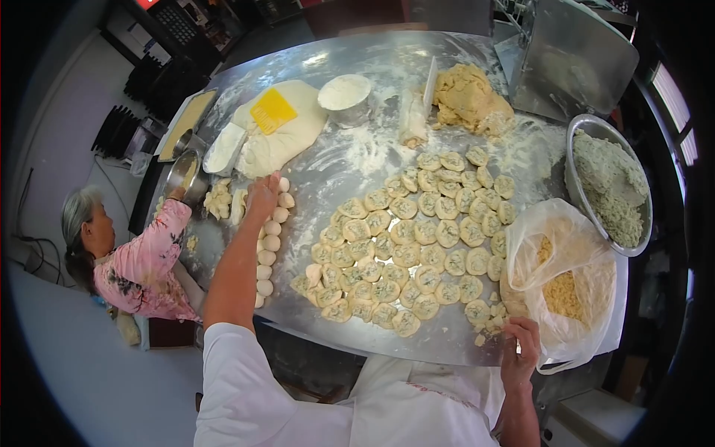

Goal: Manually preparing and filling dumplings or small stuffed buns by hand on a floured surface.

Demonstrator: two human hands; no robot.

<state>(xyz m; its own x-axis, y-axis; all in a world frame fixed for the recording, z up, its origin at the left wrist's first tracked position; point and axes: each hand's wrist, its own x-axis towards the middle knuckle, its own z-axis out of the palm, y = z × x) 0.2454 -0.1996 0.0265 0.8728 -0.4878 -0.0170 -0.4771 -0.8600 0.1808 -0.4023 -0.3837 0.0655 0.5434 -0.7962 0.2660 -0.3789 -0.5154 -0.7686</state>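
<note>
My left hand (pixel 263 195) reaches to the far end of a double row of round dough balls (pixel 272 228); whether its fingers hold one is hidden. Close to the table's near edge, my right hand (pixel 520 335) is bent beside small dough crumbs (pixel 495 322) and a plastic bag of yellow crumbly filling (pixel 565 296); its grip is unclear. Between the hands lie many flattened dough rounds with green-flecked filling (pixel 406 252). Beyond them are a big white dough mass (pixel 290 151) bearing a yellow dough scraper (pixel 273 110), and a yellowish dough mass (pixel 470 98).
A metal bowl of greenish filling (pixel 611 184) stands at the right, near a large metal container (pixel 575 61). A flour bowl (pixel 344 94) and a wrapped roll (pixel 414 117) lie at the back. Another person (pixel 139 257) works at the left, a hand by a metal bowl (pixel 190 179).
</note>
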